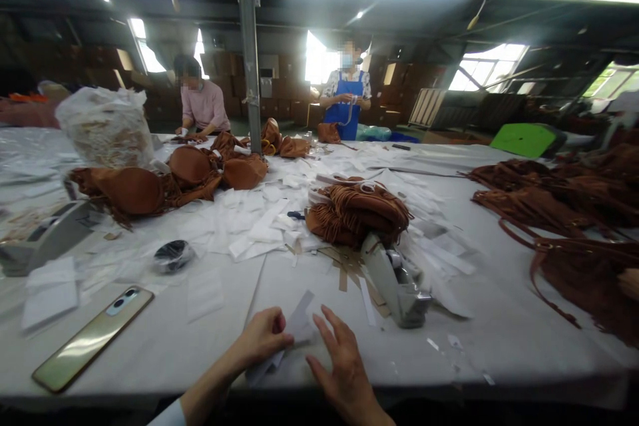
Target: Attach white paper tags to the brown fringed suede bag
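Observation:
Near the front edge of the table, my left hand (263, 338) is closed in a pinch on a thin, pale paper strip (301, 310). More pale slips (264, 370) lie below that hand, partly hidden by it. My right hand (343, 365) is just right of the strip, fingers spread and holding nothing. Beyond it stands a grey tape dispenser (397, 286). A brown fringed bag (357, 210) rests behind the dispenser, with scattered white paper pieces (254, 229) around it.
A phone (94, 338) and a wrapped black roll (173, 255) lie to the left, near another dispenser (47, 239). Brown bags (132, 190) sit farther back, and more bags (579, 273) are at right, where someone's hand (630, 283) shows. Two people (206, 103) work across the table.

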The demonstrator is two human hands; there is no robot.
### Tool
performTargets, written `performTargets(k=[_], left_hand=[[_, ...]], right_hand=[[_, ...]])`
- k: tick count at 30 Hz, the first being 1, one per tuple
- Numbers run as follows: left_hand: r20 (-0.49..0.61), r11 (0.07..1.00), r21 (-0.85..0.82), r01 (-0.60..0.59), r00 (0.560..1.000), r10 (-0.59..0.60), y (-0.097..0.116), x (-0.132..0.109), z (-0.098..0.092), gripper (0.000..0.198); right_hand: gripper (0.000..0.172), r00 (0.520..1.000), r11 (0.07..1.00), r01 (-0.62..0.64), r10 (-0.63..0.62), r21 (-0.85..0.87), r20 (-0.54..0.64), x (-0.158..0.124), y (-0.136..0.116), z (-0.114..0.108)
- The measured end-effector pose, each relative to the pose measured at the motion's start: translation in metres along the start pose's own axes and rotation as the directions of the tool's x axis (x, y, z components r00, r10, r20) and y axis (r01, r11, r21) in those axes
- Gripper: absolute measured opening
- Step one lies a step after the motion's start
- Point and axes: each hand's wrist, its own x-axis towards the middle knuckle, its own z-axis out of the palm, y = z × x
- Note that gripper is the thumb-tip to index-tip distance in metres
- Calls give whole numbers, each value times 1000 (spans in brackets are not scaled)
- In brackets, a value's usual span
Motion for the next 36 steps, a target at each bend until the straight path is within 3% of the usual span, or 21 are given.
performTargets(k=[3,5,7,8,9,11,14,16,20,24,27,29,31,33,36], left_hand=[[147,979,-202,28,989,2,16,5,0,32],[247,954,-296,55,969,21,28,2,-2,41],[287,893,-439,100,957,34,36,-2,-8,52],[255,849,-516,110,966,30,37,-3,-12,57],[184,807,-582,101,983,10,35,-3,-15,62],[-15,781,-623,40,998,-63,25,1,-21,67],[-200,872,-490,-15,975,-95,-2,10,-18,68],[-297,927,-366,-77,954,-38,-22,15,-9,61],[-519,977,-95,-189,847,114,-51,12,9,42],[-535,953,132,-274,790,301,-55,-1,11,30],[-533,947,188,-261,783,321,-49,-7,2,27],[-536,947,199,-253,780,322,-46,-8,-3,24],[-535,944,209,-256,778,329,-45,-7,-6,22],[-538,942,216,-256,774,334,-44,-5,-5,20],[-526,941,226,-251,782,335,-43,-2,-2,20]], right_hand=[[43,961,959,277,-277,-66,1,10,-8,-6],[28,961,961,275,-275,16,-34,17,-7,-10],[28,991,982,125,-116,143,-67,22,-1,-18],[30,997,979,9,7,203,-79,25,4,-23],[30,984,957,-128,155,262,-86,28,10,-29],[35,903,863,-371,422,342,-87,38,24,-41],[40,792,754,-565,609,333,-35,59,49,-54],[37,790,774,-584,611,244,-51,72,66,-56],[28,795,800,-599,600,36,-94,82,92,-42],[20,827,824,-561,550,-85,-119,82,96,-17],[35,830,831,-548,527,-93,-184,95,80,-9],[53,811,830,-557,553,38,-190,108,56,-18],[61,822,808,-529,564,261,-83,116,24,-41],[56,885,780,-429,463,456,40,112,-10,-74],[44,956,764,-238,295,600,3,84,-47,-121]])
